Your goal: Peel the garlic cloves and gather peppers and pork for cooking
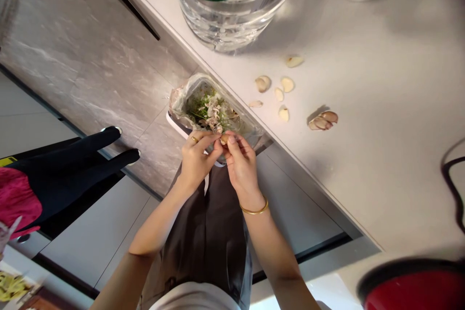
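Observation:
Both my hands meet over a lined waste bin (189, 91) on the floor beside the counter. My left hand (196, 157), with a ring, and my right hand (240, 164), with a gold bangle, pinch a small garlic clove (224, 139) between their fingertips. The bin holds garlic skins and green scraps (209, 109). On the white counter (363, 164) lie several peeled garlic cloves (279, 93) and an unpeeled piece of garlic (323, 120).
A large clear water bottle (232, 5) with a green label stands at the counter's far end. A red-rimmed bowl (414, 283) sits at the bottom right, a dark cord (452, 184) at the right edge. Another person's dark legs (83, 160) stand at the left on the tiled floor.

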Demonstrator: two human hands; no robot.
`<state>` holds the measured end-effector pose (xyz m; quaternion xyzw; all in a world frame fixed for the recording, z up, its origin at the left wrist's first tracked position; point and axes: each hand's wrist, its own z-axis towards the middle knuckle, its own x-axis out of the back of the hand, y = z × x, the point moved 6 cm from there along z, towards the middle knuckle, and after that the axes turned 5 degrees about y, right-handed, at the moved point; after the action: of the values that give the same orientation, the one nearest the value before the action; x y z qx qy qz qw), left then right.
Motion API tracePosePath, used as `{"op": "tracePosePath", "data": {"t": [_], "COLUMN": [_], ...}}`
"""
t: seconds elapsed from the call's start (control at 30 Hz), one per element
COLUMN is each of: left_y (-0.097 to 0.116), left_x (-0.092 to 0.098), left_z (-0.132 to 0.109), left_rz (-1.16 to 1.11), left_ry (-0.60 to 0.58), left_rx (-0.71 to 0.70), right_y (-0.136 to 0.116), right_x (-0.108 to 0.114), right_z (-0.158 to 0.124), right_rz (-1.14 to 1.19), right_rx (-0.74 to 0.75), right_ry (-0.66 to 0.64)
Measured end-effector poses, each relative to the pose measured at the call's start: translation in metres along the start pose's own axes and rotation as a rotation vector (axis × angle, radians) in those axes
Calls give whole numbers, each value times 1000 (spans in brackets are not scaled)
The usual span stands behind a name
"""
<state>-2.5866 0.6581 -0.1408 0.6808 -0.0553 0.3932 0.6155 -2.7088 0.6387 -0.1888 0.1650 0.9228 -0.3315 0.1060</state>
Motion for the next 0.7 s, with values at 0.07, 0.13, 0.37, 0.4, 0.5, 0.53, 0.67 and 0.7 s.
{"op": "tracePosePath", "data": {"t": [0.07,0.13,0.37,0.4,0.5,0.53,0.67,0.7], "left_y": [-2,-4,-10,-13,-25,-29,-37,-36], "left_x": [2,3,2,3,1,-1,-23,-26], "left_z": [0,0,11,14,26,28,25,23], "left_rz": [10,2,67,91,169,191,227,209], "left_ry": [7,-11,-7,9,21,-12,-249,-270], "left_rx": [9,5,-48,-50,-65,-75,-110,-106], "right_y": [2,4,6,6,7,8,12,13], "right_x": [-2,-3,5,7,17,21,34,36], "right_z": [0,1,5,5,6,8,22,25], "right_rz": [29,73,95,74,26,22,44,49], "right_rx": [-33,-89,-317,-345,-416,-431,-396,-377], "right_ry": [-32,-75,-227,-237,-230,-216,-82,-43]}}
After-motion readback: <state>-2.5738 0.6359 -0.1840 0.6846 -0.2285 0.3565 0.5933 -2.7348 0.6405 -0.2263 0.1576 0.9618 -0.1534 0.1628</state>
